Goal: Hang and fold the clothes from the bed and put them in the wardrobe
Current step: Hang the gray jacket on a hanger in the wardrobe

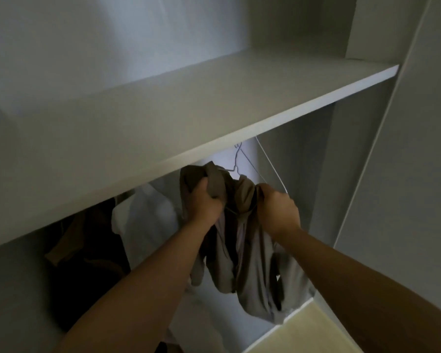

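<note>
Place: inside an open wardrobe, seen from just behind the person's raised forearms.
Left hand: the left hand is closed in a fist round a bunch of the taupe garment near its top edge.
Right hand: the right hand grips the same garment's other upper side, fingers curled into the cloth.
Garment: held up between the two hands just under the shelf, its crumpled length hanging down in folds below the wrists.
Hanger: a thin wire hanger rises from the top of the garment toward the underside of the shelf; what its hook rests on is hidden by the shelf edge.
Second wire: a paler wire slants down just right of it, ending beside the right hand; whether it belongs to the same hanger cannot be told.
Neighbours: a white garment hangs just left of the left hand, and a dark brown garment hangs further left in shadow.
Below: pale floor shows at the lower right.
</note>
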The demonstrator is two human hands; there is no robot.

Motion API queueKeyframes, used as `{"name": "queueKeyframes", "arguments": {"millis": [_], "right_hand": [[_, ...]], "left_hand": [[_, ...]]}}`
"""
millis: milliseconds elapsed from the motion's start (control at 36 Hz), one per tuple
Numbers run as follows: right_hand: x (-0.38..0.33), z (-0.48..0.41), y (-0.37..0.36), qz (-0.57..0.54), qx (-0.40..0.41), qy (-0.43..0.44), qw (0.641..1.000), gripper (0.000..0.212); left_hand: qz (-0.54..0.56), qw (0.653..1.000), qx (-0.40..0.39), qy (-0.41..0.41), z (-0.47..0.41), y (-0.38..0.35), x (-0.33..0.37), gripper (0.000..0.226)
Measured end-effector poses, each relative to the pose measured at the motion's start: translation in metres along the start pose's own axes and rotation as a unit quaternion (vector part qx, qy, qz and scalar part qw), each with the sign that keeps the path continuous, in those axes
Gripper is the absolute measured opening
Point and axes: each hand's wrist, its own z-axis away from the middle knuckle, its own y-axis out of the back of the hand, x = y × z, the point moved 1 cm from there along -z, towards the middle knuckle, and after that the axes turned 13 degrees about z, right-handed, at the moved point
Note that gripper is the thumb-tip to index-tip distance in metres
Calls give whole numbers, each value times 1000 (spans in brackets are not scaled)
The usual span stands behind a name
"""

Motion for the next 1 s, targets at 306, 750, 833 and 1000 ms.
{"name": "queueKeyframes", "arguments": {"millis": [306,750,833,1000], "right_hand": [[11,-38,-50,23,85,32,996,21],[-32,-72,-66,48,195,79,977,26],[-42,-79,-72,49,212,82,973,21],[-59,-97,-74,61,198,62,976,21]], "left_hand": [[114,985,98,-79,-58,-35,-53,17],[105,977,-3,-187,-94,0,-84,92],[105,975,-6,-194,-104,8,-93,93],[130,973,-15,-192,-115,17,-107,82]]}}
